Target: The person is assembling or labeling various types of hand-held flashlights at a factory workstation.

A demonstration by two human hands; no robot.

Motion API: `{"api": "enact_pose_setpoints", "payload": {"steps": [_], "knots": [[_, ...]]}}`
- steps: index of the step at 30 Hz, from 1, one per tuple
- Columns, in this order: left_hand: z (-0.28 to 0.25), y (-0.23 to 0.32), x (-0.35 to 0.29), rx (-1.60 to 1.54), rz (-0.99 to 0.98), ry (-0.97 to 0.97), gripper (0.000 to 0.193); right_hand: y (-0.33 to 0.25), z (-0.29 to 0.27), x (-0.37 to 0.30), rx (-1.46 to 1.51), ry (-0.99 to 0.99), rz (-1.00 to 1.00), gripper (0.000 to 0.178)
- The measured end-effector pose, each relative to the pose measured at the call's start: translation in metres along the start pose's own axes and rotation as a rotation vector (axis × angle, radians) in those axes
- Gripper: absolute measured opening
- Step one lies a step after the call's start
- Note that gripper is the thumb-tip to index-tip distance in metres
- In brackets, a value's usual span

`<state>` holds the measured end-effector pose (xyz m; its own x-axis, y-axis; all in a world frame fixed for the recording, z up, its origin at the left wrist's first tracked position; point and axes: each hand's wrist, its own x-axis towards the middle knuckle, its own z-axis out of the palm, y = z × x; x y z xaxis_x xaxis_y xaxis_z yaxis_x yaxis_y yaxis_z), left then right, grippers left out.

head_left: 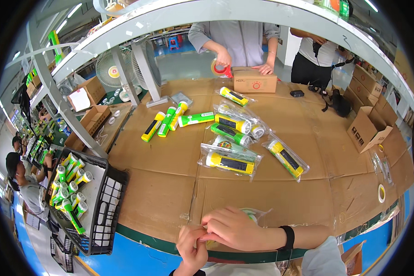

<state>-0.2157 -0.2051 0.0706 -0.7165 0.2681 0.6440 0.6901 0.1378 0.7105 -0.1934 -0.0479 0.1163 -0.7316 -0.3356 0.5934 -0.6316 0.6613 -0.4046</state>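
Observation:
At the table's near edge my left hand point(191, 244) and my right hand point(232, 228) meet, fingers pinched together. A clear plastic bag point(261, 213) sticks out beyond my right hand, with a bit of green and white showing in it. My hands hide most of that bag and whatever is inside. Both hands appear closed on its near end. Farther up the table lie a bagged yellow flashlight point(231, 162) with a dark panel and another bagged flashlight point(286, 158). A green flashlight point(196, 119) lies unbagged beside several others.
A black crate point(106, 209) of green and yellow flashlights stands at the left. Across the table a co-worker's hands rest by a closed carton point(255, 81) with a red tape dispenser point(221, 70). An open carton point(369, 129) and a tape roll point(381, 193) sit at the right.

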Motion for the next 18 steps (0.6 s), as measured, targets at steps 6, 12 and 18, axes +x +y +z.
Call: {"api": "enact_pose_setpoints", "payload": {"steps": [6,12,18], "knots": [[-0.01,0.03,0.015,0.101,0.075,0.213,0.004,0.023,-0.056,-0.044,-0.225,-0.131,-0.076,0.019],[-0.042,0.031,0.017,-0.118,-0.414,0.272,0.006,0.037,-0.099,-0.071,0.111,-0.223,0.149,0.012],[-0.039,0.032,-0.001,0.098,-0.459,-0.113,0.025,0.11,-0.11,-0.076,0.381,0.277,0.62,0.017]]}}
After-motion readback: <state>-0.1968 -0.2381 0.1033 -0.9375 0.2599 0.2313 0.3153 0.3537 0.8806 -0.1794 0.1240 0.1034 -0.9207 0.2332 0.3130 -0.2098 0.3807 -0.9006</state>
